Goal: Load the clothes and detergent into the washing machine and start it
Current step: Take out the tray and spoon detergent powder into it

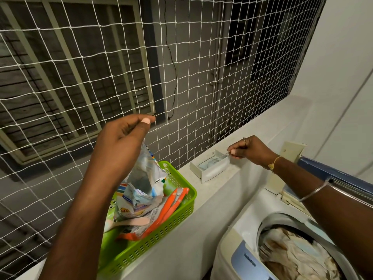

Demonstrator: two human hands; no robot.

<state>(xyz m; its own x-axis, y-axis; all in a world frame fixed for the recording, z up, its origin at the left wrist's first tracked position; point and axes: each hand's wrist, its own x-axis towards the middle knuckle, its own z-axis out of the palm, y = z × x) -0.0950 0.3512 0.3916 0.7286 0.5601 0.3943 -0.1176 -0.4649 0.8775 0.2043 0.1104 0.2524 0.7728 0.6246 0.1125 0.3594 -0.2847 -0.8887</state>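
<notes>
My left hand [119, 146] grips the top of an opened detergent pouch [144, 184] and holds it up over a green basket [181, 215]. On the ledge to the right sits a white detergent drawer tray [210, 168], and my right hand [250, 149] pinches a thin clear scoop handle over it. The top-loading washing machine [242, 247] stands at the lower right, its lid up. Crumpled light and brown clothes [292, 251] fill the drum.
The green basket holds orange sachets [171, 209] and a pale plastic spoon [131, 222]. White safety netting [181, 77] closes off the opening behind the grey ledge [252, 126]. A white wall [343, 77] stands on the right.
</notes>
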